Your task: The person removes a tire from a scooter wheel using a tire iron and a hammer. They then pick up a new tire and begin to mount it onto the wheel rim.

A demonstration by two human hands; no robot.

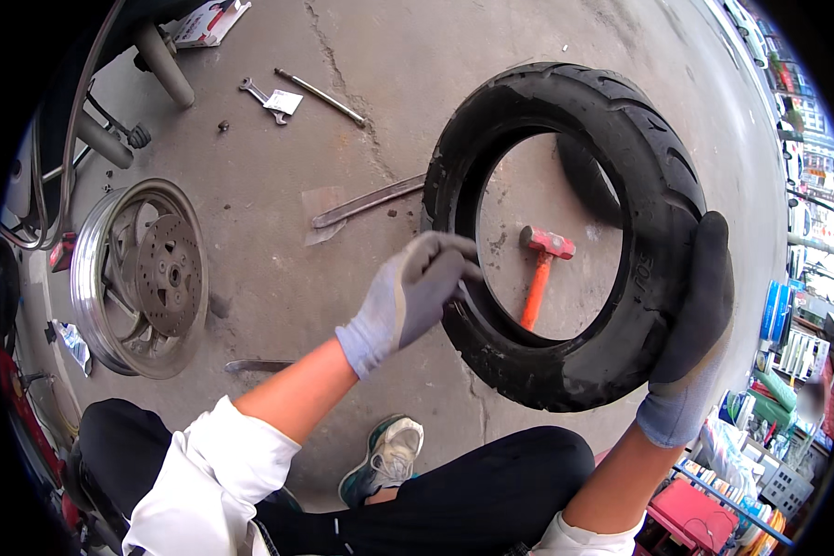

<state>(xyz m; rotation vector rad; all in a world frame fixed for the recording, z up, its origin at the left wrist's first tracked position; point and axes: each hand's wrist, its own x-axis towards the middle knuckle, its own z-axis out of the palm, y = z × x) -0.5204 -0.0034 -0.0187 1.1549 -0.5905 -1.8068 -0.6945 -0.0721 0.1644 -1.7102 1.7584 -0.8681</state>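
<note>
A black scooter tire (565,375) is held up in front of me, its open side facing me. My right hand (700,315), in a grey-and-blue work glove, is pressed around the tread at the tire's right side. My left hand (419,295), gloved alike, has its fingers bent at the inner edge on the tire's left side; part of the fingertips is hidden. Through the tire's opening I see a hammer (549,243) with a red head and orange handle on the floor. A long metal tire lever (366,201) lies left of the tire, its far end hidden behind it.
A silver wheel rim (88,278) with a brake disc rests on the floor at left. Another lever (258,366) lies near my left forearm. Beyond are a wrench (267,102) and a metal rod (320,96). A red box (690,514) and cluttered goods stand at lower right.
</note>
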